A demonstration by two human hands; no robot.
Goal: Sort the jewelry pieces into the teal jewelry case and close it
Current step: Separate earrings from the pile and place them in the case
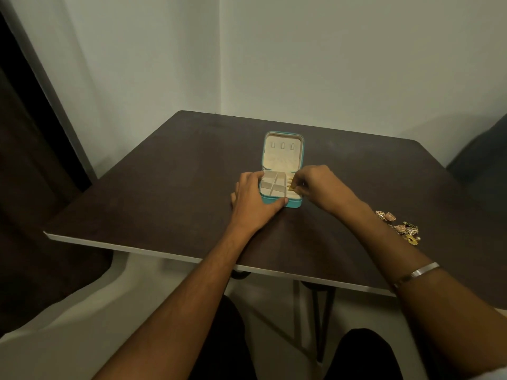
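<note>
So from my head cam, going left to right: my left hand [253, 200] is wrapped around the near left corner of the small teal zip-around jewelry case [282, 171], fingers along its left wall and thumb curled across the front edge, holding it steady. The case sits open around the middle of the dark brown square table [164, 187], lid tipped back away from me. The lid's cream lining has three little tabs in a row. The bottom tray is cream too, split by dividers into small compartments on the left and a ring-roll strip on the right.

My right hand [319, 185] is over that right strip, fingertips pinched together on a small gold jewelry piece [293, 189] right at the rolls. A couple more gold bits look tucked in the strip just behind it, too small to tell what they are.

Further right, near the table's front right edge and well apart from the case, there's a little heap of gold and patterned jewelry pieces [400, 227]. A silver bangle [424, 270] is on my right forearm.
</note>
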